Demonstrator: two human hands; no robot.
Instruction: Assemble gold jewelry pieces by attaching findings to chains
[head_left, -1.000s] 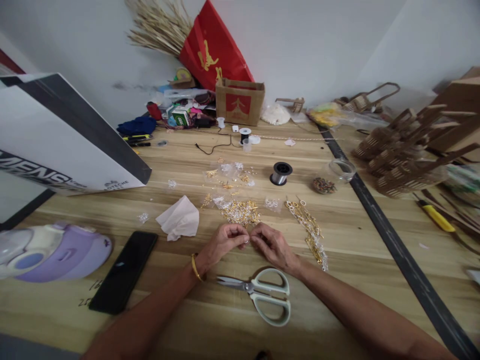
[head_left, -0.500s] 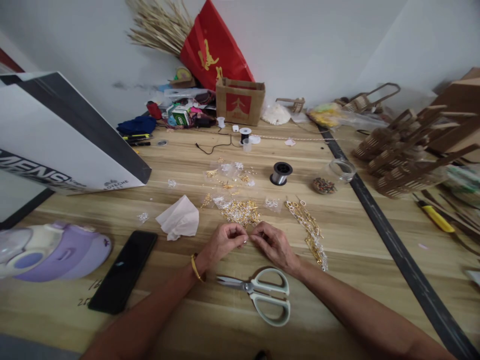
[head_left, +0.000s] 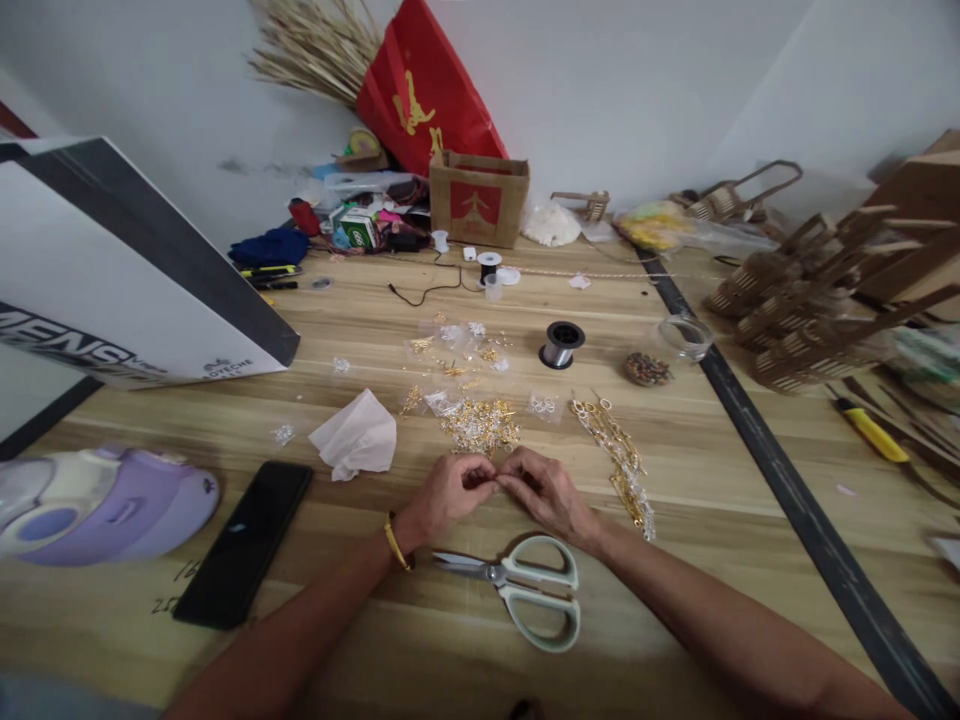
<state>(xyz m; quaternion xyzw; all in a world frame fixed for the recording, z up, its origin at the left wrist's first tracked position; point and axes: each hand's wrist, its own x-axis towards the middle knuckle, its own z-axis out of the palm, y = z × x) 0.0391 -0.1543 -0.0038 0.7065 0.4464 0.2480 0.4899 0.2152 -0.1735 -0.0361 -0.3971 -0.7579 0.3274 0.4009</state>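
My left hand (head_left: 451, 494), a yellow bracelet (head_left: 397, 541) on its wrist, is closed in a pinch. Its fingertips meet those of my right hand (head_left: 545, 492), which is pinched too. Whatever lies between the fingers is too small to make out. Just beyond the fingertips is a pile of small gold and silver jewellery pieces (head_left: 480, 425). To the right of my right hand lie gold and silver chains (head_left: 619, 455). Scissors with pale handles (head_left: 517, 585) rest on the table between my forearms, blades pointing left.
A black phone (head_left: 244, 545), a crumpled tissue (head_left: 356, 437) and a purple bottle (head_left: 127, 505) lie on the left. Beyond the pile stand a wire spool (head_left: 562, 345) and a glass jar (head_left: 684, 340) beside coloured beads (head_left: 647, 369). Small woven baskets (head_left: 802, 310) stand at the right.
My hands have come closer together, and their fingertips now touch. A small shiny bit at my left fingertips no longer shows. The things on the table have not moved.
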